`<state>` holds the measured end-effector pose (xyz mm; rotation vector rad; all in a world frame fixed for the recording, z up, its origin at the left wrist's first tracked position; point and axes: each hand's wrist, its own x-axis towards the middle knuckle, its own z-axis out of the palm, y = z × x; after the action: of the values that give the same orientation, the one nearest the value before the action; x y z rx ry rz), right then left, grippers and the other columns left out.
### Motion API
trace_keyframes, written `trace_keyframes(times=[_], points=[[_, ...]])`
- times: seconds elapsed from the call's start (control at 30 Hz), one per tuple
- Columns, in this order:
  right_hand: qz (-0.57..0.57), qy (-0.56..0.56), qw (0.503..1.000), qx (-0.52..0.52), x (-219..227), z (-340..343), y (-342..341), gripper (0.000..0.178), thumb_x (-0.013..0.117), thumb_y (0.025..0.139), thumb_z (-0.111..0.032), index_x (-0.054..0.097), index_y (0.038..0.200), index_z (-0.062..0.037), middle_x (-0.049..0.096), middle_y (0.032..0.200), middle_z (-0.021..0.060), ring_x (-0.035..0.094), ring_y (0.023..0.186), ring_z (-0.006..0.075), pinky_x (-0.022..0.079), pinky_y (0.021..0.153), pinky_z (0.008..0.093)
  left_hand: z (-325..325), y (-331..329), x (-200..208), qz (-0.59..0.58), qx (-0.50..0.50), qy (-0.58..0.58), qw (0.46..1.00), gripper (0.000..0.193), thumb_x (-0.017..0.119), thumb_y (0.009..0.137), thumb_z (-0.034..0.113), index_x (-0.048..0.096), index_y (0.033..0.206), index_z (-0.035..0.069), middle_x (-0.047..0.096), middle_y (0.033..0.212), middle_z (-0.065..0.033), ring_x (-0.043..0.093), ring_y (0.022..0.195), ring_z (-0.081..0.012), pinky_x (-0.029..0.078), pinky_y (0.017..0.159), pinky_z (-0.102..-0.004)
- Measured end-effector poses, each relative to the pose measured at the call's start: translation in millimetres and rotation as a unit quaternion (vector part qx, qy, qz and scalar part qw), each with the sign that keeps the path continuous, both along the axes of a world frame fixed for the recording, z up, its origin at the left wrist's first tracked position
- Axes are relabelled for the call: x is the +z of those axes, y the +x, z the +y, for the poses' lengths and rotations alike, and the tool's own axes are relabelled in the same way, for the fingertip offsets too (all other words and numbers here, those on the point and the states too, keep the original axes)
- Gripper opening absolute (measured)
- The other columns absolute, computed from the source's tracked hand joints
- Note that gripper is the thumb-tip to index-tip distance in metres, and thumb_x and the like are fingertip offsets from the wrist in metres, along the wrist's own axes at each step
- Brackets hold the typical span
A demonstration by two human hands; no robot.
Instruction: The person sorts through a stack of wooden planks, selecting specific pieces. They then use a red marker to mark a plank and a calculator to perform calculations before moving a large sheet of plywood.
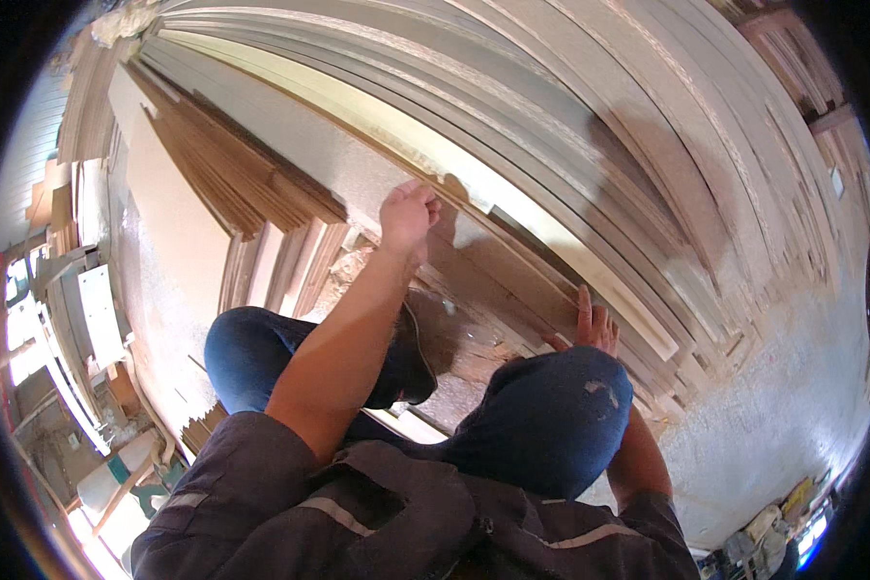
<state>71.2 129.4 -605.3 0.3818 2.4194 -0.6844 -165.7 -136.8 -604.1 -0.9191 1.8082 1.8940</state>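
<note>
So the left hand (411, 217), mid-frame, is on the top edge of a long grey-faced wood panel (343, 159) that runs from the upper left down toward the right of centre. Those fingers are curled in at the edge, but I can't tell whether they've pinched the panel or are just resting there. The right hand (597, 329), right of centre, looks loose: index finger stretched out along the panel's far end, thumb apart, nothing clearly clamped. The palm is hidden behind the bent knee (561, 411), so don't quote me on contact there.

What I'd worry about: there's a dark gap behind the edge, then a pale yellowish board (387, 121) and a whole row of long boards (512, 106) leaning across the top and upper right. If the panel tips back while fingertips are in that gap, that's a pinch. If the leaning row gets nudged, it could slide toward the knees, and the shoe (418, 362) below centre looks close enough to catch a dropped edge. The thin brown sheets (232, 159) on the left could fan over if bumped. Bare hands also make splinters likely, imo.
</note>
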Motion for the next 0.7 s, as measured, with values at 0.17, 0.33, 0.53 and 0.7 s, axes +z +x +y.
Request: trace_keyframes(times=[0.17,0.33,0.53,0.7], points=[[-0.004,-0.003,1.0,-0.01,37.2,39.5,-15.3,0.095,0.085,0.073,-0.04,0.034,0.151,-0.0262,0.053,0.125,0.0222,0.06,0.111,0.0453,0.054,0.086,0.056,12.7,-19.9,10.4,0.086,0.139,-0.21,0.964,0.04,0.07,0.092,0.022,0.05,0.117,-0.002,0.059,0.091,-0.0076,0.055,0.081,-0.0154,0.047,0.073,-0.0286],[0.212,0.034,0.976,0.026,100.6,123.3,23.4,0.06,0.08,0.068,-0.02,0.055,0.122,-0.0109,0.061,0.108,0.0186,0.064,0.092,0.0414,0.055,0.075,0.0494,-19.4,-75.9,35.1,0.108,0.202,0.099,0.968,0.036,0.063,0.098,0.035,0.056,0.112,0.002,0.061,0.095,-0.0067,0.059,0.084,-0.0183,0.051,0.079,-0.0324],[0.249,0.079,0.964,-0.059,74.7,152.9,104.2,0.062,0.085,0.059,-0.016,0.054,0.112,-0.0055,0.055,0.1,0.0213,0.058,0.089,0.0482,0.049,0.073,0.0534,26.5,-67.2,93.0,-0.01,0.21,0.16,0.964,0.014,0.055,0.098,0.019,0.061,0.1,0.006,0.06,0.087,-0.0039,0.056,0.076,-0.0192,0.048,0.068,-0.0365],[0.245,0.053,0.962,-0.109,49.8,153.0,112.5,0.073,0.088,0.055,-0.009,0.054,0.118,-0.0041,0.056,0.109,0.0223,0.056,0.099,0.0475,0.048,0.081,0.0524,34.3,-66.6,118.0,0.052,0.21,0.171,0.961,0.022,0.059,0.097,0.022,0.063,0.111,0.005,0.064,0.098,-0.0046,0.058,0.081,-0.0184,0.048,0.068,-0.0352]])
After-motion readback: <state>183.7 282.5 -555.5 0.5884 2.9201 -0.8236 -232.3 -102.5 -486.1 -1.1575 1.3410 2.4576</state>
